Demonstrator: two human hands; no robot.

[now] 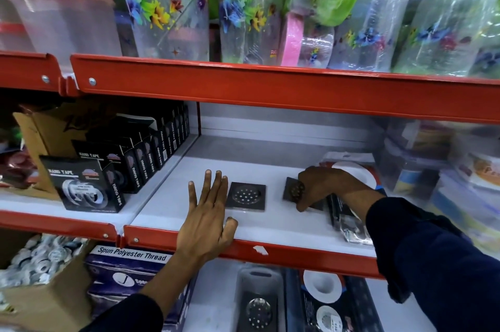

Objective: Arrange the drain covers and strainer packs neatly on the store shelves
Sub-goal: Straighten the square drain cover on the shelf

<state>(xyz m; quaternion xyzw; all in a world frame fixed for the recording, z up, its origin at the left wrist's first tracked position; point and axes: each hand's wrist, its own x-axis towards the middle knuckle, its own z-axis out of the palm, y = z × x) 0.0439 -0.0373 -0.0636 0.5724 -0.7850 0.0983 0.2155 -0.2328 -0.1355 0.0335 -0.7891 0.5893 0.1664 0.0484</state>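
On the white middle shelf (pixel 270 226) a square steel drain cover (pixel 246 196) with a round holed centre lies flat. My left hand (pixel 207 212) rests flat and open just left of it, fingers spread, touching its left edge. A second dark square drain cover (pixel 290 191) lies to the right, tilted up under my right hand (pixel 322 185), which grips it from above. Behind that hand sits a strainer pack (pixel 351 169) with a white ring. More packs (pixel 349 223) lie under my right forearm.
Black nano tape boxes (pixel 89 183) fill the shelf section to the left. Clear plastic containers (pixel 433 169) crowd the right. The lower shelf holds another drain cover (pixel 258 310), strainer packs (pixel 324 302) and thread boxes (pixel 130 264). An orange rail (pixel 270 88) runs above.
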